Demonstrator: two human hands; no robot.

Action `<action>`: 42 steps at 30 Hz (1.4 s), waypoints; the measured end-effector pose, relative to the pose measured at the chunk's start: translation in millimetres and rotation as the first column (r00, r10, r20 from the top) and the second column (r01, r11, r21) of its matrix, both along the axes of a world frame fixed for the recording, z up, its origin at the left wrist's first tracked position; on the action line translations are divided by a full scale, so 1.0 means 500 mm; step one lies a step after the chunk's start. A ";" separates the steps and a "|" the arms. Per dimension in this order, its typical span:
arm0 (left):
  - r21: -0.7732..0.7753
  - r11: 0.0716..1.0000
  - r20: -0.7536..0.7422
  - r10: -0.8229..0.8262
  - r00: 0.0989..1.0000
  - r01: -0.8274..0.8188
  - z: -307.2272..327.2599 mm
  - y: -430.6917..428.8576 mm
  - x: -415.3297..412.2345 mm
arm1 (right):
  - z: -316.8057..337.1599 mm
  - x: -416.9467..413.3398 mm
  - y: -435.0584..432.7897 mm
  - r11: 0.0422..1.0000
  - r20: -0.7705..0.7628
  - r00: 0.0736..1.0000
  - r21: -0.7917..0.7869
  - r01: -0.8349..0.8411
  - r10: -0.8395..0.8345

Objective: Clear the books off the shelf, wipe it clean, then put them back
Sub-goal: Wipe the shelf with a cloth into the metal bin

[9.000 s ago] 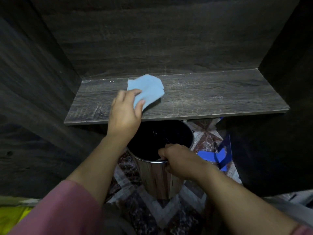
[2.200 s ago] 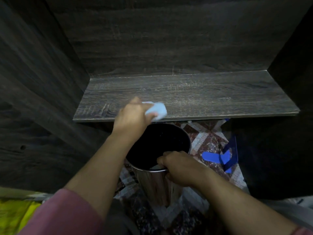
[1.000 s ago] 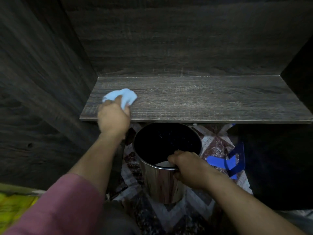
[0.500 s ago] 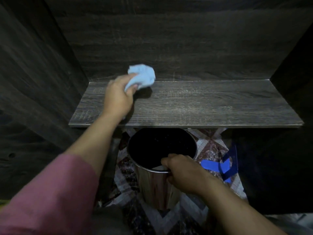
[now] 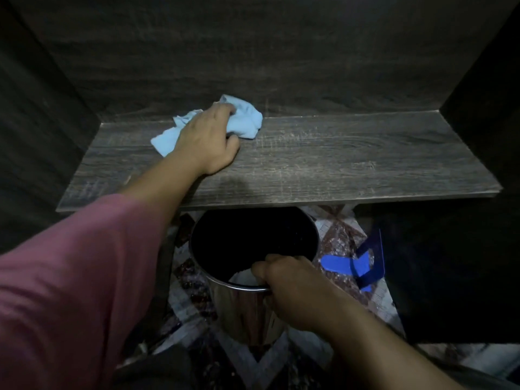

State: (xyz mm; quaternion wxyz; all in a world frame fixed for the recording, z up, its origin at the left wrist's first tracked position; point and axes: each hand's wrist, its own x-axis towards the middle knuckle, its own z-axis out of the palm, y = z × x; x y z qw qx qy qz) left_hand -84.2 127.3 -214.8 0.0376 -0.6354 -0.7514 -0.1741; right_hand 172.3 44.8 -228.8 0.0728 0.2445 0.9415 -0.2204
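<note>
Cloth (image 5: 245,121) bunched in your left hand (image 5: 206,142), shelf (image 5: 337,164) 11 o'clock | right hand (image 5: 292,288) clasps bin (image 5: 247,311) rim, 6 o'clock

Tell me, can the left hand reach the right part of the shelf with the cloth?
Probably yes: the left hand grips the cloth on the shelf, and nothing stands to its right.

The cloth (image 5: 244,120) is pale blue, the shelf (image 5: 337,164) dark grey with wood grain. The sleeve (image 5: 70,277) is dusky pink, the bin (image 5: 242,313) silver outside and black inside, the floor (image 5: 340,237) maroon-and-white geometric.
</note>
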 end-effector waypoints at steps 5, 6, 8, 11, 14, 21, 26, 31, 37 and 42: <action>-0.207 0.964 0.004 0.173 0.985 -0.169 0.046 0.034 0.015 | 0.008 0.007 -0.006 1.000 -0.016 1.000 -0.015 0.004 -0.004; -0.242 0.951 -0.039 0.190 0.981 -0.194 0.052 0.040 0.021 | 0.009 0.007 -0.007 1.000 -0.015 1.000 -0.022 0.008 -0.008; -0.294 0.926 -0.080 0.222 0.972 -0.236 0.057 0.051 0.030 | 0.012 0.006 -0.007 0.999 -0.010 1.000 -0.044 0.013 -0.013; -0.307 0.916 -0.067 0.250 0.966 -0.258 0.055 0.054 0.037 | 0.012 0.003 -0.007 0.998 0.011 1.000 -0.057 -0.002 0.003; -0.277 0.939 -0.013 0.209 0.978 -0.204 0.047 0.028 0.037 | 0.014 0.004 -0.006 0.998 0.010 1.000 -0.056 -0.013 0.014; -0.271 0.951 0.102 -0.127 0.987 0.151 0.048 -0.100 0.056 | 0.019 0.011 -0.007 0.998 -0.027 1.000 -0.059 -0.010 0.008; 0.007 0.998 -0.020 -0.059 0.998 0.060 0.083 -0.057 0.001 | 0.020 0.009 -0.005 0.998 -0.048 0.999 -0.059 0.005 -0.008; 0.082 0.995 -0.166 -0.040 0.985 0.054 0.053 0.005 -0.035 | 0.022 0.006 -0.002 0.997 -0.060 0.998 -0.074 0.017 -0.022; -0.088 0.996 -0.050 -0.005 0.999 0.001 0.023 0.023 -0.032 | 0.001 0.006 0.000 0.999 -0.055 0.998 -0.052 0.014 -0.016; -0.146 0.988 0.012 0.057 0.998 -0.054 0.043 0.018 -0.016 | -0.007 0.005 -0.003 1.000 -0.026 1.000 -0.013 -0.002 0.001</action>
